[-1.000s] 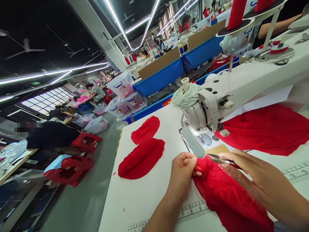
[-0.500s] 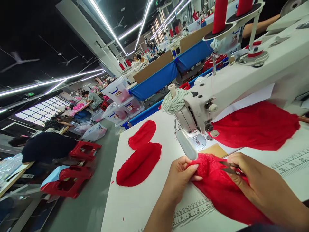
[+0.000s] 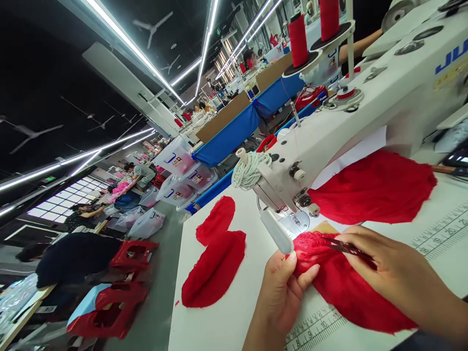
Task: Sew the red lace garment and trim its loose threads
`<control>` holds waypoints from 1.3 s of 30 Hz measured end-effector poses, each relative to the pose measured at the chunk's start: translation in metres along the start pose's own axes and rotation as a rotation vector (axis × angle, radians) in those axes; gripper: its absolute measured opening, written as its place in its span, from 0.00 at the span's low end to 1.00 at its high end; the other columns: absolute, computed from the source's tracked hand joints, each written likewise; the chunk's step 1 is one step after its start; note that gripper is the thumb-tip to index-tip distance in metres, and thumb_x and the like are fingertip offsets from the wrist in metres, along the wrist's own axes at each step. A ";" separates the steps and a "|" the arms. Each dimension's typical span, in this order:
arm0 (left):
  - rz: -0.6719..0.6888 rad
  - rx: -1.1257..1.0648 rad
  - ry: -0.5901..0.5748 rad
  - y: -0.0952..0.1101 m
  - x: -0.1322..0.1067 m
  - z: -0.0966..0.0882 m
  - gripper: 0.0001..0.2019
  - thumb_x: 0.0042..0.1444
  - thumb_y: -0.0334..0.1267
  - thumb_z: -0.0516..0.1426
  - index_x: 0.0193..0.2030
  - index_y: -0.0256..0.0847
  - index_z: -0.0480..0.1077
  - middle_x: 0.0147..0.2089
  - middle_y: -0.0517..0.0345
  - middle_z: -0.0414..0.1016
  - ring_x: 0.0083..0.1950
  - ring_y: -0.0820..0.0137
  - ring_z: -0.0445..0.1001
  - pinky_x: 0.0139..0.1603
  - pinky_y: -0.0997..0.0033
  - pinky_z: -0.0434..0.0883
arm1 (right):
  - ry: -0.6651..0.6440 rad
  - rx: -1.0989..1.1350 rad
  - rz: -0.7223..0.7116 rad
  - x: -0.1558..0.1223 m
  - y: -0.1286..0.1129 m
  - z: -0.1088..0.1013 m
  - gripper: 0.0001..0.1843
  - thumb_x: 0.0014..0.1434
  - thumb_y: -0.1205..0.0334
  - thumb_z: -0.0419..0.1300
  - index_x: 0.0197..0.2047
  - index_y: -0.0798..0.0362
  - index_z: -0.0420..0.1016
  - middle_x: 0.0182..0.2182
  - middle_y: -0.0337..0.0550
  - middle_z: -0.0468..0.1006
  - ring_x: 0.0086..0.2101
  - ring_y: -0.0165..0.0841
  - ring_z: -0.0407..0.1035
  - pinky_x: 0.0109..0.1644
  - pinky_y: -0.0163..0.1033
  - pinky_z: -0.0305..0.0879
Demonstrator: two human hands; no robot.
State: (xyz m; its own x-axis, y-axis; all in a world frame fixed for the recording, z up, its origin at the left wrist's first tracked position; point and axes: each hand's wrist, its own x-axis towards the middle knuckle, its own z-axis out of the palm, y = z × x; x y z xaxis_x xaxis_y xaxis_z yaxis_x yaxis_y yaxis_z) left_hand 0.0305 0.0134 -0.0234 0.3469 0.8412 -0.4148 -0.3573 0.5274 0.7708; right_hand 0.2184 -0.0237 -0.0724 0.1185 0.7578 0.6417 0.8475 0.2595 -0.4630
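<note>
My left hand (image 3: 285, 287) pinches the near edge of a red lace piece (image 3: 340, 287) that lies on the white sewing table (image 3: 226, 326). My right hand (image 3: 387, 270) is closed around small thread snips (image 3: 347, 248), whose blades point left over the lace. Both hands sit just in front of the white sewing machine (image 3: 351, 126), close to its needle area (image 3: 300, 214).
Two red fabric pieces (image 3: 215, 253) lie on the table's left side, and a larger red pile (image 3: 373, 187) sits under the machine arm. Red thread cones (image 3: 314, 29) stand on top. Left of the table are red stools (image 3: 120, 287), an aisle and other workers.
The view tilted and shifted. My left hand slid down and nearer along the lace edge. The snips in my right hand stayed over the lace near the needle.
</note>
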 end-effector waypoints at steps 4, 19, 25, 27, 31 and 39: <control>0.019 -0.081 0.076 -0.004 0.001 0.001 0.12 0.46 0.36 0.72 0.29 0.35 0.74 0.41 0.52 0.81 0.46 0.67 0.80 0.48 0.71 0.77 | -0.004 0.054 0.025 0.000 0.004 0.002 0.14 0.58 0.69 0.50 0.42 0.46 0.71 0.36 0.37 0.83 0.31 0.33 0.81 0.26 0.33 0.72; 0.021 -0.130 0.018 -0.006 0.003 -0.001 0.09 0.51 0.35 0.70 0.35 0.34 0.76 0.43 0.51 0.82 0.45 0.67 0.81 0.43 0.73 0.80 | -0.030 0.101 0.103 0.000 0.004 0.007 0.16 0.52 0.70 0.50 0.41 0.43 0.69 0.34 0.32 0.82 0.28 0.30 0.79 0.25 0.33 0.71; 0.090 -0.198 0.055 -0.008 0.002 0.004 0.12 0.48 0.34 0.71 0.26 0.36 0.72 0.33 0.60 0.79 0.45 0.69 0.81 0.52 0.70 0.77 | -0.079 0.241 0.232 -0.003 -0.002 -0.001 0.05 0.60 0.61 0.54 0.40 0.44 0.69 0.38 0.39 0.79 0.32 0.35 0.76 0.32 0.38 0.71; 0.099 -0.179 0.067 -0.010 0.001 0.006 0.11 0.49 0.34 0.71 0.28 0.36 0.73 0.34 0.59 0.79 0.46 0.68 0.80 0.54 0.68 0.77 | -0.097 0.362 0.254 -0.002 -0.011 -0.007 0.08 0.63 0.58 0.53 0.32 0.46 0.66 0.36 0.41 0.76 0.28 0.34 0.72 0.28 0.38 0.68; 0.101 -0.131 0.045 -0.012 -0.001 0.007 0.10 0.51 0.36 0.70 0.30 0.36 0.74 0.38 0.55 0.81 0.45 0.69 0.80 0.52 0.70 0.76 | -0.123 0.543 0.160 -0.001 -0.029 -0.009 0.13 0.67 0.61 0.50 0.31 0.46 0.69 0.31 0.40 0.70 0.25 0.30 0.67 0.26 0.35 0.65; 0.087 -0.118 0.063 -0.012 -0.006 0.010 0.10 0.51 0.38 0.70 0.35 0.35 0.76 0.38 0.53 0.81 0.37 0.73 0.78 0.42 0.76 0.76 | -0.004 0.549 -0.129 0.009 -0.032 0.007 0.19 0.62 0.78 0.50 0.45 0.48 0.74 0.30 0.37 0.69 0.23 0.25 0.66 0.22 0.28 0.65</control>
State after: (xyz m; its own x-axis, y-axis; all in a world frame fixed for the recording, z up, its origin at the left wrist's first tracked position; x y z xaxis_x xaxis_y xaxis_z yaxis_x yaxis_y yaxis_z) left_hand 0.0414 0.0006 -0.0255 0.2567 0.8880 -0.3815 -0.4847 0.4597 0.7441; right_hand 0.1884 -0.0208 -0.0555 0.0290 0.7012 0.7124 0.4616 0.6227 -0.6318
